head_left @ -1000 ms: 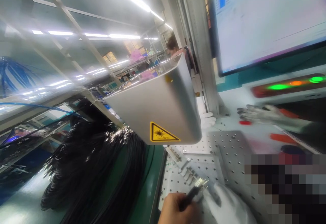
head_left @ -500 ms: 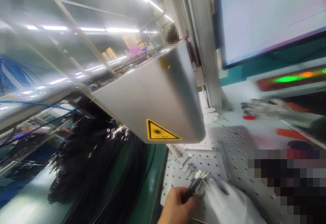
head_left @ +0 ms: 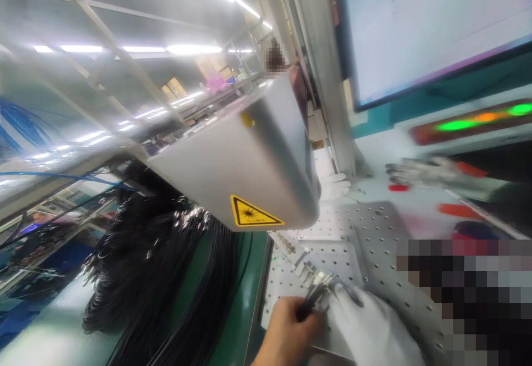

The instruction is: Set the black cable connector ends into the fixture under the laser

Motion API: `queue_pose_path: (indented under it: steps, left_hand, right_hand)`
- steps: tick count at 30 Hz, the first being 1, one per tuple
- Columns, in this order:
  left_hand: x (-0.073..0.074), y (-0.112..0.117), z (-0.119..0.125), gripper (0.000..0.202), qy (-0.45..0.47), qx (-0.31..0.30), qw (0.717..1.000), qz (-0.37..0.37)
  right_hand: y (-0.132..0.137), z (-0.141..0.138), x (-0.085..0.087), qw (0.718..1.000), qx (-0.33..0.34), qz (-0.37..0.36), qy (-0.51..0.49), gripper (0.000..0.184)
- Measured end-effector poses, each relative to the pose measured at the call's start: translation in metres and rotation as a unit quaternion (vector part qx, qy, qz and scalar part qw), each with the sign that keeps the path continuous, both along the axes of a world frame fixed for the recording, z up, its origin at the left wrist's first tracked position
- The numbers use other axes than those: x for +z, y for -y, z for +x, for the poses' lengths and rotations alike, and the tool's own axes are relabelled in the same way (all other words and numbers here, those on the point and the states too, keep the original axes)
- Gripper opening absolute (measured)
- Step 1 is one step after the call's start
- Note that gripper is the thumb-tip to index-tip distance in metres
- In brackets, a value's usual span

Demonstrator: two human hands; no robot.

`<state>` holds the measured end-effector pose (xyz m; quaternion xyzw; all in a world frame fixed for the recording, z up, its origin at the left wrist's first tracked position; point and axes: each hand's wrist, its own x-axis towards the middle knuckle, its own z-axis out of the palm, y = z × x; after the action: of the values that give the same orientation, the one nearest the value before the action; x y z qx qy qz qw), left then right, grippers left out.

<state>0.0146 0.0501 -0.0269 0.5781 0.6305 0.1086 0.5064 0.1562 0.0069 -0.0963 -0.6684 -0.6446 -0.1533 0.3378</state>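
Gripping a small bunch of black cables (head_left: 308, 303), the bare left hand (head_left: 290, 327) is holding their metal ends above a perforated plate (head_left: 384, 258) on the near side; the white-gloved right hand (head_left: 372, 324) is lying just right of them, its grip impossible to tell. Farther out, a grey housing (head_left: 208, 177) bearing a yellow warning label (head_left: 254, 213) is overhanging the plate, a cable heap (head_left: 153, 283) is lying left, and a monitor (head_left: 436, 28) is glowing far right.

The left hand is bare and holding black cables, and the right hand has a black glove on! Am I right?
Not quite: the glove on the right hand is white, not black, as the head view shows. The left hand is indeed bare and holding black cables.
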Motion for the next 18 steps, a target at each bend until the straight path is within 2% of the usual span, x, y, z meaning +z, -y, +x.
queue_pose_path:
  steps: [3,9,14,18]
  left_hand:
    - [0.000,-0.002,-0.006,0.026,-0.011,0.016,0.999,0.045]
    - [0.000,-0.004,-0.016,0.036,0.106,0.070,0.987,0.096]
    - [0.000,-0.002,-0.016,0.026,0.066,0.054,0.986,0.141]
    - [0.003,-0.004,-0.015,0.025,0.051,0.048,0.991,0.113]
  right_hand:
    - [0.000,0.002,-0.005,0.999,0.013,0.021,0.021,0.025]
    - [-0.002,0.003,-0.006,0.999,0.012,0.036,0.026,0.022]
    - [0.001,0.003,0.002,0.998,-0.016,0.048,0.042,0.022]
    - [0.001,0.005,0.005,0.996,-0.021,0.070,0.052,0.029]
